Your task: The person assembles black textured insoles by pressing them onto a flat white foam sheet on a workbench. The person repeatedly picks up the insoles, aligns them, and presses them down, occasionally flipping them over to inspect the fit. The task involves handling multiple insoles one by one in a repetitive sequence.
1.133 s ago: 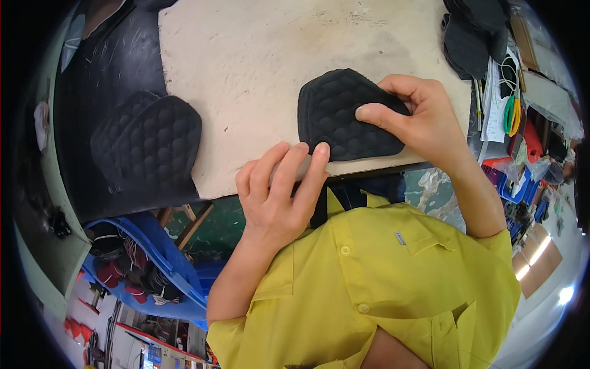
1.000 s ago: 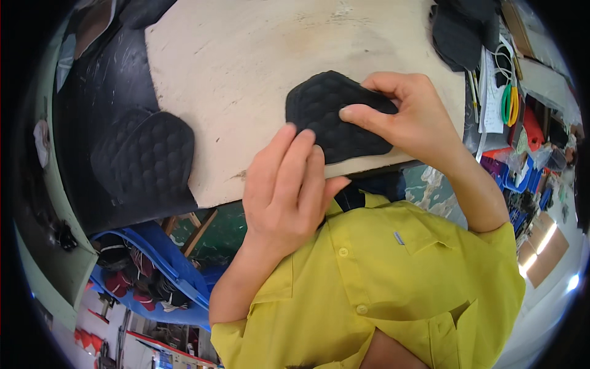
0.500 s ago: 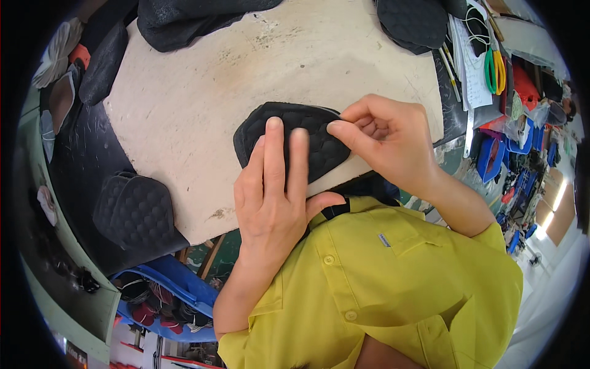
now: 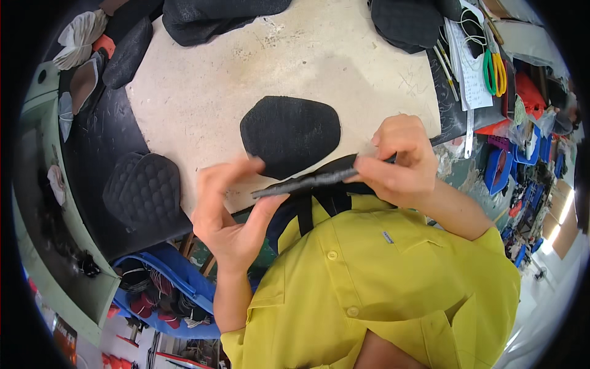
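A black quilted fabric pad point(image 4: 319, 179) is tilted nearly edge-on above the near edge of the board. My right hand point(image 4: 402, 161) pinches its right end between thumb and fingers. At the pad's left end, my left hand point(image 4: 222, 215) has its fingers raised and apart, slightly blurred, with the thumb against the pad's lower edge. Just beyond, a flat black fabric piece point(image 4: 290, 132) with a plain, unquilted face lies on the pale board point(image 4: 203, 80).
Black quilted pads lie in stacks at the left point(image 4: 144, 190) and far right point(image 4: 405, 24). More black pieces point(image 4: 215, 18) lie at the far edge. Green-and-yellow-handled scissors point(image 4: 495, 72) rest on papers at right. A blue bin point(image 4: 184, 280) stands below the table's left side.
The quilted pad has come up off the board and tilted toward me, uncovering the plain black piece. My left hand has left the pad's top and moved left and nearer.
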`<move>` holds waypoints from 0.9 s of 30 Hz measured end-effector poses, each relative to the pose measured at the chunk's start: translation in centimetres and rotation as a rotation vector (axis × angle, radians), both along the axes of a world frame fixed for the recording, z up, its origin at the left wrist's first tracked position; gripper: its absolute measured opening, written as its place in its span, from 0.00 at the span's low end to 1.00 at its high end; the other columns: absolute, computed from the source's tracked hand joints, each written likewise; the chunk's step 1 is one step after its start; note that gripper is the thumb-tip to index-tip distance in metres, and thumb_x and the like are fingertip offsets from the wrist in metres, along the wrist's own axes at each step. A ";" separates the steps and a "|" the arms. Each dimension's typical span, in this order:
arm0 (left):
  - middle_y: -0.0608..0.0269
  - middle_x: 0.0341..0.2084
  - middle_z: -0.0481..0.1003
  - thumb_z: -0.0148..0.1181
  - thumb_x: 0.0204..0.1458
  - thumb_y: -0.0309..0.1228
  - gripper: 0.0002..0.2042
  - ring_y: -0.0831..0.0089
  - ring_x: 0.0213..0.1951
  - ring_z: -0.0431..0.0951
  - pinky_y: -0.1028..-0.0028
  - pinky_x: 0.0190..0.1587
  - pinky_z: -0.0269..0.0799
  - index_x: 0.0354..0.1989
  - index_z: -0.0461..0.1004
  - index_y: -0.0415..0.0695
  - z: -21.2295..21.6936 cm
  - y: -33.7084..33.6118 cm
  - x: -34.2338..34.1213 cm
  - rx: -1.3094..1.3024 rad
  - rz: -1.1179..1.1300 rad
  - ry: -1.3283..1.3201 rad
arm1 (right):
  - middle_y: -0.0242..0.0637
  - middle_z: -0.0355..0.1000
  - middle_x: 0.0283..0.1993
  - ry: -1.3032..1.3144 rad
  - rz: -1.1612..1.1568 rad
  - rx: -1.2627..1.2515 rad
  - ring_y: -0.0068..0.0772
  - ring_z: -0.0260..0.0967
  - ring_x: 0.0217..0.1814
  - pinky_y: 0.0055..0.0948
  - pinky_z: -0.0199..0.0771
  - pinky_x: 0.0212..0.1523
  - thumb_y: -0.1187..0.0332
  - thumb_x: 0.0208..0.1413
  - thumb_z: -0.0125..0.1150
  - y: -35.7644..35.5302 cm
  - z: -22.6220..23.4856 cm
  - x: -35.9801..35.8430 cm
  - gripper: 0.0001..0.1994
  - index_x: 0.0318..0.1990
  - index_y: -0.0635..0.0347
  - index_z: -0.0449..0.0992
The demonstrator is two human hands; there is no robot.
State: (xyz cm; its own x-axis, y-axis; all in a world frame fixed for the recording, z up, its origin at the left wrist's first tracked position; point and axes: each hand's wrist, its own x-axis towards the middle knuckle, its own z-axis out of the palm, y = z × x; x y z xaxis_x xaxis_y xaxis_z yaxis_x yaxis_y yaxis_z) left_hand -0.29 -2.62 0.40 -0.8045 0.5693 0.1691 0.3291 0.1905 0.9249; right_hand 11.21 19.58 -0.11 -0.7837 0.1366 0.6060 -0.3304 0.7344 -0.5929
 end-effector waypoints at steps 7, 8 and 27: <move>0.55 0.23 0.79 0.63 0.32 0.12 0.13 0.63 0.28 0.78 0.71 0.31 0.72 0.30 0.80 0.32 3.3 1.0 1.8 0.083 -0.235 0.184 | 0.36 0.76 0.39 -0.212 0.383 -0.094 0.38 0.75 0.41 0.34 0.73 0.38 0.71 0.42 0.69 -1.1 3.5 -1.3 0.12 0.38 0.57 0.79; 0.54 0.23 0.78 0.62 0.33 0.12 0.12 0.63 0.28 0.78 0.71 0.31 0.73 0.31 0.79 0.31 3.7 0.9 1.9 0.065 -0.181 0.185 | 0.35 0.76 0.36 -0.252 0.462 -0.154 0.38 0.76 0.39 0.34 0.74 0.37 0.72 0.43 0.69 -0.8 3.5 -1.0 0.10 0.36 0.57 0.79; 0.58 0.36 0.78 0.70 0.42 0.21 0.10 0.59 0.39 0.78 0.66 0.40 0.74 0.35 0.81 0.41 -0.7 -2.9 0.4 -0.306 0.060 0.747 | 0.34 0.77 0.39 -0.359 -0.348 0.030 0.26 0.73 0.38 0.21 0.71 0.42 0.72 0.57 0.64 11.4 3.6 -4.5 0.09 0.43 0.66 0.78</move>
